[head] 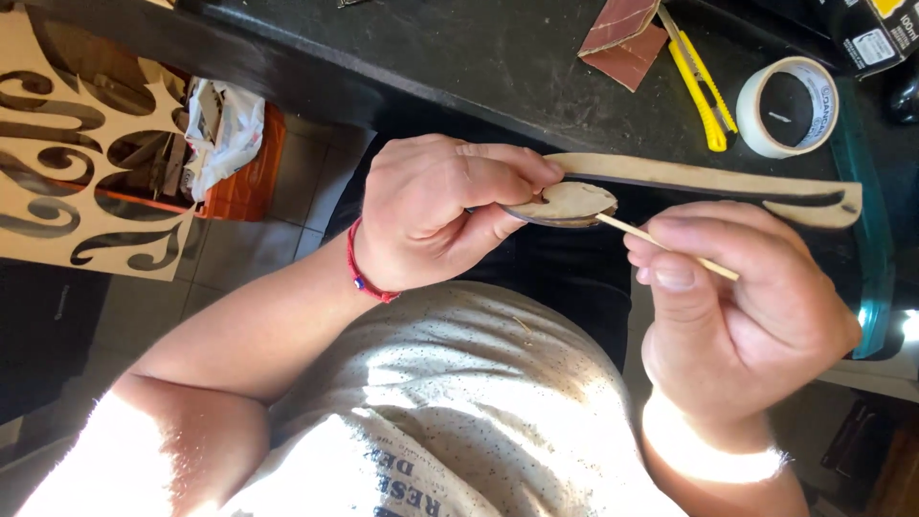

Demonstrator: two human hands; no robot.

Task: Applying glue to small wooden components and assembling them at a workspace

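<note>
Right hand point(747, 316): pinched thin stick point(661, 244), tip angled leftward onto wooden disc point(570, 201).
Left hand point(440, 215): gripped wooden disc, perhaps two layers.

Dark worktop point(459, 57) across top of view, scuffed and dusty. On it: folded sandpaper point(622, 33), reddish-brown, near far edge; yellow cutter point(704, 86) just beside sandpaper, lying lengthwise; tape roll point(788, 105), white, flat on its side, near cutter tip. Long wooden strip point(708, 182) along near edge, dark cutout at one end. Dark box point(876, 33) at corner, partly cut off. Tiled floor point(239, 249) below, orange crate point(254, 177) standing on it.
</note>
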